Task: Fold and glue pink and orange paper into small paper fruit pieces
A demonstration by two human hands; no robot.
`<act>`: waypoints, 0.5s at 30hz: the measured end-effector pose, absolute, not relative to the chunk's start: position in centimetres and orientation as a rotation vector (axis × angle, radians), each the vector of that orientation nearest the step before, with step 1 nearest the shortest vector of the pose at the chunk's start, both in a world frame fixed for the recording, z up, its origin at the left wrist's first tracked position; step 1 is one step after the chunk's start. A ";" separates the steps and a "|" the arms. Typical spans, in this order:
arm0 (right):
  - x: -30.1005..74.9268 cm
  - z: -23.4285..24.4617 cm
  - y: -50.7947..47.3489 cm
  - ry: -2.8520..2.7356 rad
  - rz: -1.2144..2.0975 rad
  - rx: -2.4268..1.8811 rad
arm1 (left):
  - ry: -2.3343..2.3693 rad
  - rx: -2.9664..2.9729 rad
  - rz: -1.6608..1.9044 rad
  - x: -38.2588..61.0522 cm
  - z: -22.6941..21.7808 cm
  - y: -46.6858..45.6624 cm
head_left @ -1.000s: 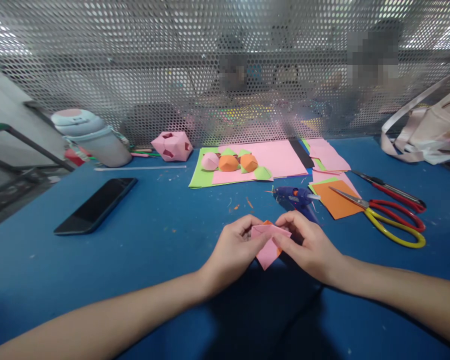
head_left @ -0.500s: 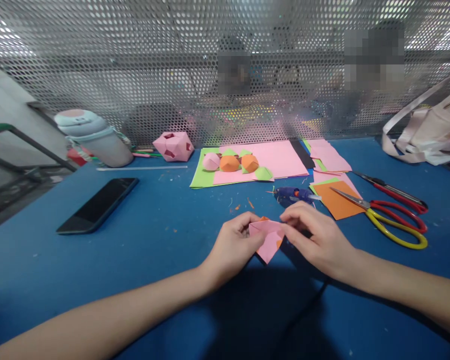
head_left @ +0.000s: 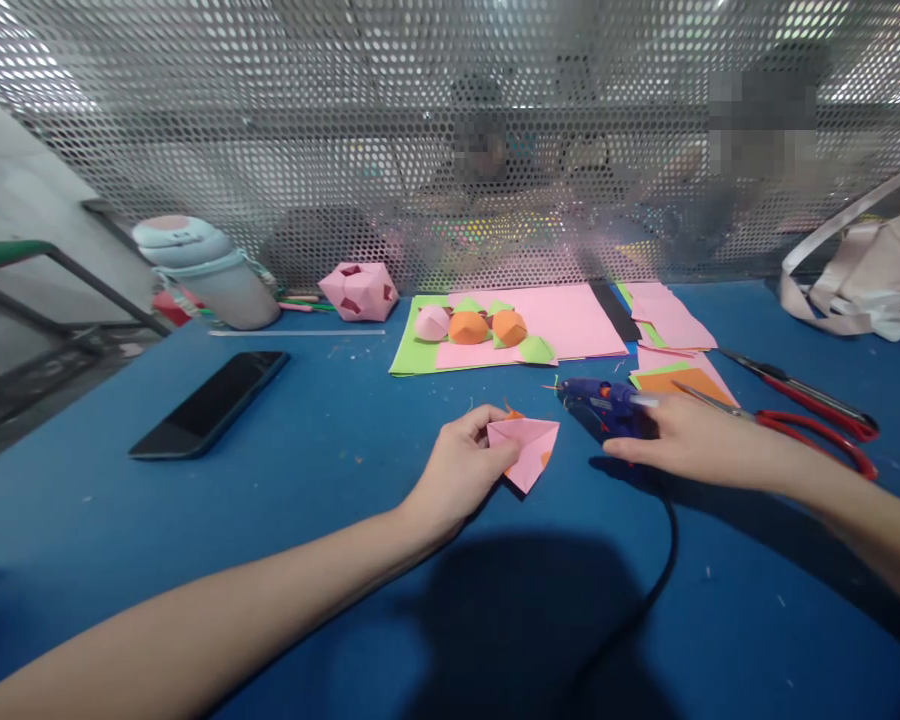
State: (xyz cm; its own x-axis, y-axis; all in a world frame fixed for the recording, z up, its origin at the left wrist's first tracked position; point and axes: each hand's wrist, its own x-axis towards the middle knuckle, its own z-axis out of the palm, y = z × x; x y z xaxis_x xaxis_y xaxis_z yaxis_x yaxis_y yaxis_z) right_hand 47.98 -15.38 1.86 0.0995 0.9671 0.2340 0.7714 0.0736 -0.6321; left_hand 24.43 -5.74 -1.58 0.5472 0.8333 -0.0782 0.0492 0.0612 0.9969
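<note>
My left hand (head_left: 469,460) pinches a folded pink paper piece (head_left: 532,445) between thumb and fingers. Small orange bits show at its top edge and lower right side. My right hand (head_left: 675,440) is around the handle of a blue hot glue gun (head_left: 596,392), its thumb stretched along the near side. The other fingers are partly hidden behind the handle. The gun's nozzle points left, with a thin strand at its tip. Under my right forearm and hand, the red-handled scissors (head_left: 802,425) and an orange paper sheet (head_left: 667,380) are partly covered.
Folded paper pieces (head_left: 469,328) sit on stacked pink and green sheets (head_left: 562,310). A pink paper ball (head_left: 360,292), a bottle (head_left: 217,280) and a phone (head_left: 210,405) are at left. A cutter (head_left: 810,395) and a bag (head_left: 862,270) lie right. A perforated screen (head_left: 307,130) stands behind.
My right hand has left the pink paper piece and moved right to the glue gun's handle. My left hand keeps hold of the paper. The view has shifted slightly.
</note>
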 end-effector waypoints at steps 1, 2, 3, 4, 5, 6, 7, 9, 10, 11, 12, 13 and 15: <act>47.2 1.2 -14.9 -1.745 0.426 -1.785 | 0.834 1.402 0.711 24.5 -1.5 -5.7; 46.6 0.7 -14.6 -1.746 0.442 -1.831 | 0.842 1.407 0.712 24.5 -1.5 -5.7; 46.0 0.2 -14.4 -1.720 0.450 -1.868 | 0.849 1.410 0.711 24.6 -1.5 -5.7; 45.5 -0.1 -14.3 -1.670 0.456 -1.882 | 0.852 1.412 0.712 24.6 -1.5 -5.6; 45.2 -0.3 -14.3 -1.617 0.473 -1.868 | 0.853 1.410 0.715 24.6 -1.5 -5.6; 44.9 -0.4 -14.4 -1.565 0.508 -1.833 | 0.854 1.406 0.720 24.6 -1.5 -5.6; 44.7 -0.4 -14.6 -1.519 0.548 -1.786 | 0.855 1.399 0.729 24.6 -1.6 -5.5; 44.3 -0.1 -15.2 -1.459 0.608 -1.692 | 0.853 1.381 0.738 24.6 -1.6 -5.5; 44.0 0.2 -15.5 -1.453 0.607 -1.662 | 0.851 1.371 0.736 24.6 -1.7 -5.4; 43.7 0.5 -15.9 -1.471 0.581 -1.646 | 0.846 1.361 0.735 24.6 -1.7 -5.4; 43.4 0.7 -16.3 -1.513 0.544 -1.640 | 0.837 1.350 0.735 24.6 -1.7 -5.4; 43.1 0.9 -16.7 -1.571 0.508 -1.638 | 0.828 1.343 0.736 24.6 -1.7 -5.4; 42.7 1.0 -17.3 -1.698 0.454 -1.624 | 0.812 1.341 0.743 24.6 -1.7 -5.4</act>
State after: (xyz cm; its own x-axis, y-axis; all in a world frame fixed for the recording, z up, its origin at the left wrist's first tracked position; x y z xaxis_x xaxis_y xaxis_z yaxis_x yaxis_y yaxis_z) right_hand 42.67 -17.31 0.99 0.0656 0.9633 0.2601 0.7050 0.1398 -0.6953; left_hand 24.60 -5.44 -1.68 0.5317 0.8435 -0.0765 -0.0015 0.0913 0.9958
